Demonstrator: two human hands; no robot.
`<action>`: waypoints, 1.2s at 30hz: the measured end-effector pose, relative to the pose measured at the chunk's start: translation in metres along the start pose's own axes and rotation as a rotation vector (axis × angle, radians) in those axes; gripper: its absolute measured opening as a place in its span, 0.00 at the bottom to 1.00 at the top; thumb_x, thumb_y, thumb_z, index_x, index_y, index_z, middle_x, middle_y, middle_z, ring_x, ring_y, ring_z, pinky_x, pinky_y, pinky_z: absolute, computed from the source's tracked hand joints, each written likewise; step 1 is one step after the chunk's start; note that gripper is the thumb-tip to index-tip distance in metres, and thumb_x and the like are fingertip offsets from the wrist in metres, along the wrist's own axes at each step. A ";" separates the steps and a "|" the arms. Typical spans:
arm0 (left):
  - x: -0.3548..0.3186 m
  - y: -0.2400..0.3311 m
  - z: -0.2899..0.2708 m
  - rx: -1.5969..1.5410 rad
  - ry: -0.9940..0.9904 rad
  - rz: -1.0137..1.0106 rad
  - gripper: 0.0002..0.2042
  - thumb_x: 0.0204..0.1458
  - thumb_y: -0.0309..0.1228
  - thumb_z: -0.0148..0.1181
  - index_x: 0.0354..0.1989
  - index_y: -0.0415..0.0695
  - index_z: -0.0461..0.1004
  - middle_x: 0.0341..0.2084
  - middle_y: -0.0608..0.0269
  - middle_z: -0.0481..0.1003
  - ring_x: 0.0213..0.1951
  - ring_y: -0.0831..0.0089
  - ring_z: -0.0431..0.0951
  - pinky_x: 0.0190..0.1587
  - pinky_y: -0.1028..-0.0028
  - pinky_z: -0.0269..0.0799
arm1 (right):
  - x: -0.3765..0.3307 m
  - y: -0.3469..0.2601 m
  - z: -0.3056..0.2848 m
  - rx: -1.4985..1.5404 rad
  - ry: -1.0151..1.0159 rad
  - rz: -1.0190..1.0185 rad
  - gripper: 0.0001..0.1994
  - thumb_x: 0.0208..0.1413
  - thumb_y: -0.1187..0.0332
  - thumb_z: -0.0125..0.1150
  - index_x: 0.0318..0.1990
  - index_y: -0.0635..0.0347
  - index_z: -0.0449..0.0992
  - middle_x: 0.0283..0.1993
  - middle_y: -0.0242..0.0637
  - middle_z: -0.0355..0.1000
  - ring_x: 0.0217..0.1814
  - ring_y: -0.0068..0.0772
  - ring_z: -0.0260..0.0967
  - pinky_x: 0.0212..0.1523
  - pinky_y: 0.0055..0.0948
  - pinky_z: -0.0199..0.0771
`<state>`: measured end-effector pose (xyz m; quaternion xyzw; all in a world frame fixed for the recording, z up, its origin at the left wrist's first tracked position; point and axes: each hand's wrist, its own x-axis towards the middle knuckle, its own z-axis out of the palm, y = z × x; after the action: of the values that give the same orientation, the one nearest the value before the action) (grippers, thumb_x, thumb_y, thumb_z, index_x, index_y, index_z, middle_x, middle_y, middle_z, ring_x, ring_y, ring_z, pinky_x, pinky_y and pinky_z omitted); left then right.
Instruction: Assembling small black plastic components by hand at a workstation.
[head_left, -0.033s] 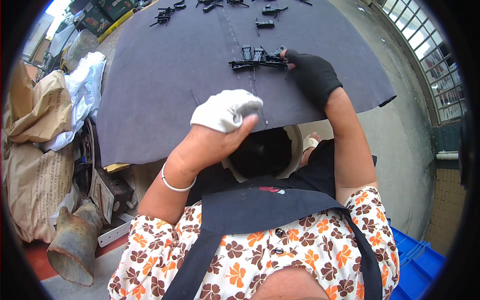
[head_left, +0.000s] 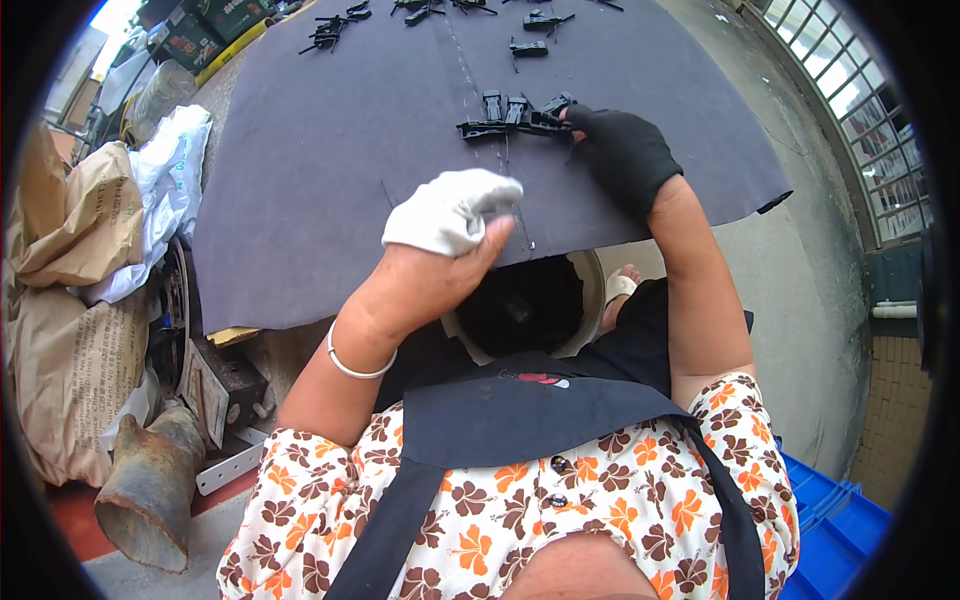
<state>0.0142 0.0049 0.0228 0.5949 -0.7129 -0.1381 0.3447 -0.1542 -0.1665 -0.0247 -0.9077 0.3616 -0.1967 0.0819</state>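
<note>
Dark grey felt-like sheet point(head_left: 330, 190) draped over the counter, hanging off the near edge and curling at the right corner. Bare concrete floor point(head_left: 800, 290) to the right, a barred window point(head_left: 850, 110) along the far right wall, so some kind of workshop or yard.

Right hand point(head_left: 625, 150) in a black fingerless glove, resting flat near the middle of the sheet with fingertips pinched on a cluster of small black plastic clips point(head_left: 515, 115). Left hand point(head_left: 450, 215) in a white cloth glove, curled loosely closed just above the near edge of the counter; can't tell if anything's inside it. Silver bangle point(head_left: 355, 365) on that wrist. More loose black clips point(head_left: 430, 12) scattered along the far edge of the counter, well apart from the cluster.

Containers: pale round bucket point(head_left: 590, 290) down below the near edge, between the knees, inside dark with black bits in it, too dim to make out. Blue plastic crate point(head_left: 840, 525) at the bottom right, contents not visible. Brown paper sacks point(head_left: 70, 300) and white plastic bags point(head_left: 165, 170) heaped off the left edge, with a rusty metal pipe piece point(head_left: 150, 490) on the floor beside them.
</note>
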 end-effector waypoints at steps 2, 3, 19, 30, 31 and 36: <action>0.004 -0.007 0.011 -0.043 0.146 -0.072 0.11 0.48 0.28 0.56 0.41 0.40 0.73 0.35 0.52 0.75 0.39 0.55 0.74 0.44 0.66 0.69 | -0.007 0.000 0.005 0.150 0.023 -0.081 0.12 0.48 0.70 0.57 0.42 0.55 0.74 0.32 0.41 0.74 0.34 0.44 0.73 0.35 0.32 0.72; 0.007 -0.009 0.014 -0.031 0.185 -0.114 0.12 0.49 0.28 0.56 0.42 0.39 0.72 0.34 0.51 0.75 0.39 0.55 0.74 0.44 0.67 0.70 | -0.014 -0.004 0.006 0.159 0.086 -0.137 0.11 0.47 0.70 0.57 0.41 0.54 0.74 0.31 0.40 0.74 0.33 0.44 0.72 0.33 0.33 0.71; 0.020 -0.010 0.027 -0.608 0.136 -0.279 0.11 0.51 0.29 0.61 0.40 0.37 0.72 0.23 0.70 0.72 0.24 0.84 0.68 0.27 0.83 0.64 | -0.037 -0.035 -0.007 0.649 0.281 -0.365 0.09 0.45 0.75 0.67 0.34 0.58 0.74 0.25 0.28 0.70 0.25 0.20 0.65 0.28 0.20 0.67; 0.012 -0.016 0.032 -0.591 0.234 -0.143 0.12 0.53 0.29 0.57 0.41 0.35 0.69 0.21 0.64 0.73 0.23 0.77 0.72 0.28 0.80 0.69 | -0.045 -0.065 -0.015 0.901 0.179 -0.364 0.07 0.47 0.79 0.62 0.35 0.62 0.73 0.29 0.32 0.70 0.31 0.22 0.67 0.34 0.22 0.69; 0.011 -0.006 0.028 -0.714 0.177 -0.251 0.11 0.54 0.29 0.56 0.42 0.36 0.68 0.19 0.65 0.72 0.20 0.79 0.71 0.23 0.81 0.67 | -0.045 -0.061 -0.012 0.891 0.192 -0.374 0.07 0.47 0.79 0.62 0.35 0.62 0.73 0.29 0.32 0.70 0.31 0.22 0.67 0.34 0.22 0.69; 0.005 -0.002 0.028 -0.693 0.161 -0.264 0.10 0.56 0.29 0.54 0.41 0.36 0.69 0.20 0.66 0.72 0.17 0.86 0.68 0.18 0.84 0.63 | -0.050 -0.062 -0.016 1.045 0.040 -0.244 0.06 0.47 0.76 0.62 0.31 0.62 0.71 0.26 0.29 0.66 0.28 0.19 0.61 0.30 0.21 0.64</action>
<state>-0.0029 -0.0065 0.0028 0.5388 -0.5116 -0.3673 0.5595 -0.1557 -0.0870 -0.0068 -0.7774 0.1087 -0.3757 0.4926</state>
